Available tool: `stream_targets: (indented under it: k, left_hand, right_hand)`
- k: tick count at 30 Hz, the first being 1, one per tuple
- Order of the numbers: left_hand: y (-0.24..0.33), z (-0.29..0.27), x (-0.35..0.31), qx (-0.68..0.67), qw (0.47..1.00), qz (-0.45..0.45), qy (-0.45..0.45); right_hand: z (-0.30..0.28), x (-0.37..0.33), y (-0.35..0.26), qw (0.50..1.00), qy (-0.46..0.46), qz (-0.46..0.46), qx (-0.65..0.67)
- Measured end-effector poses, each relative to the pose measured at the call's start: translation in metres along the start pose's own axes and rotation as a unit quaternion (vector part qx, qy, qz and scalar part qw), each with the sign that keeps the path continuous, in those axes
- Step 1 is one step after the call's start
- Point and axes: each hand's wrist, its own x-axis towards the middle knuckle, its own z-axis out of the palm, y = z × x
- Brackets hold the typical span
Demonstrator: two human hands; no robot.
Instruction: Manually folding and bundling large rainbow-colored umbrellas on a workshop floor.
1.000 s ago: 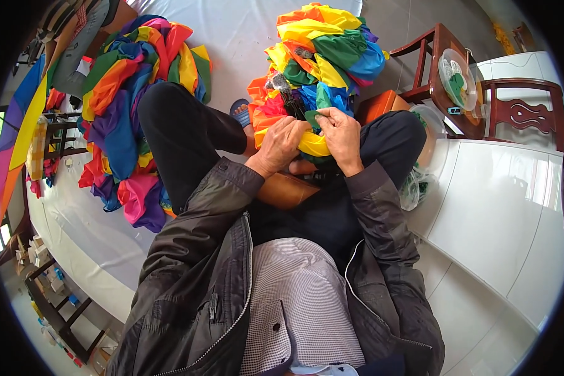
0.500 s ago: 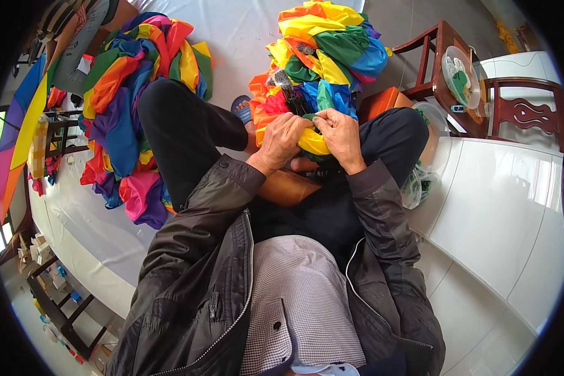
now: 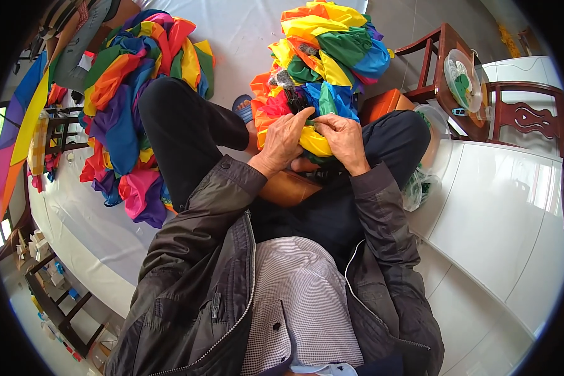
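Grey floor (image 3: 413,25): left hand (image 3: 284,144), right hand (image 3: 346,144) at rainbow fabric (image 3: 331,30), fingers (image 3: 326,123) of unclear grip.

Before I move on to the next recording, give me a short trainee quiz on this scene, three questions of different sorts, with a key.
1. True or false: the left hand and the right hand are both at the near end of the rainbow-coloured fabric heap.
2. Which of these is on the person's left?
a) the wooden chair with the carved backrest
b) the second fabric heap
c) the round clear tray
3. Fill in the colour: the visible sandal has a ____ strap.

Key:
1. True
2. b
3. blue
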Motion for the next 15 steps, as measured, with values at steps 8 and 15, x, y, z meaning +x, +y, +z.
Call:
stream_targets:
  k: [8,15]
  left_hand:
    - [-0.004,0.0,-0.008,0.015,0.999,-0.024,-0.04]
    - [-0.004,-0.001,-0.009,0.028,1.0,-0.003,-0.014]
  right_hand:
    - [0.004,-0.001,0.0,1.0,-0.018,-0.01,0.013]
    - [-0.001,-0.005,-0.009,0.999,-0.03,0.003,-0.022]
